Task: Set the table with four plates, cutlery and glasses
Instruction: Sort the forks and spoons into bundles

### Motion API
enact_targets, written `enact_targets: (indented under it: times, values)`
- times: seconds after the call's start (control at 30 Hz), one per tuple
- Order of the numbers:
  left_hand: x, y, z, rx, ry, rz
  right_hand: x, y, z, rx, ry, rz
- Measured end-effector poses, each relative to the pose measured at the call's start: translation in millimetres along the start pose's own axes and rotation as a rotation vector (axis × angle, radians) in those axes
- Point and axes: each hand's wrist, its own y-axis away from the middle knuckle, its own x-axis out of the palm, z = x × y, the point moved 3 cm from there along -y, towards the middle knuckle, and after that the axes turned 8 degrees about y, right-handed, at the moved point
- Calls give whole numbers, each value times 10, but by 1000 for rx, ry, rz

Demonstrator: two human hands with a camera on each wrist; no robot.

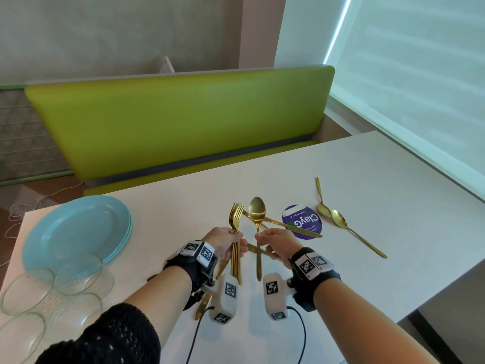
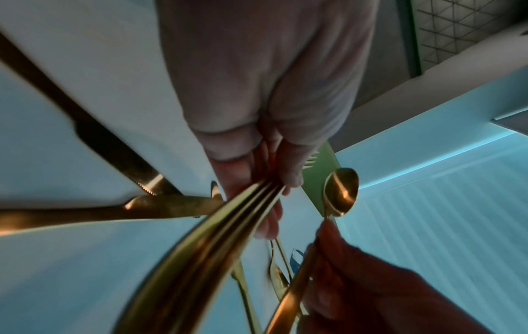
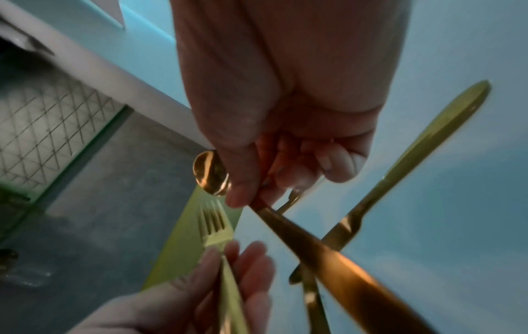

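Note:
My left hand [image 1: 225,243] grips a bundle of gold forks [image 1: 236,219] upright above the white table [image 1: 367,179], handles pointing back at me; the bundle [image 2: 228,217] fills the left wrist view. My right hand [image 1: 273,243] pinches a gold spoon [image 1: 257,214] by its neck, bowl up; that spoon [image 3: 211,174] shows beside my thumb. Gold knives [image 1: 291,225] lie crossed on the table under my hands. Two more gold spoons [image 1: 341,222] lie to the right. A stack of light blue plates [image 1: 76,229] sits at the left, with several clear glasses [image 1: 29,290] in front of it.
A round purple sticker [image 1: 301,222] is on the table beneath a knife. A green bench [image 1: 178,119] runs along the far side of the table. A window blind [image 1: 420,74] is at the right. The table's right edge [image 1: 409,311] drops off near my right arm.

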Motion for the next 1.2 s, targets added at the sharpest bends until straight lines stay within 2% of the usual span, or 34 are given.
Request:
enact_targets:
  times: [0.2,0.57,0.7,0.77,0.87,0.93,1.03,1.2]
  values:
    - [64,5,-33,-1,18,85,154,-22,44,47,-124,163]
    - [-38,-81,-71,-23,-27,44,307,-184,113,-14,-7,102]
    - [-94,-151,-100,-28,-19,11,324,-274,207,-12,39,155]
    - [-116,-181,-126,-28,-26,-20,236,-346,269,-34,198,83]
    - [-189,-236,-158,-25,-24,-77,-7,-494,317,-70,604,-144]
    - [-246,-257,-173,-27,-23,-106,-105,-580,290,-41,873,-223]
    - [-312,-293,-191,-41,-33,-117,-137,-661,217,16,983,-273]
    - [-366,-370,-213,-57,-76,-106,-28,-763,194,-12,1139,-277]
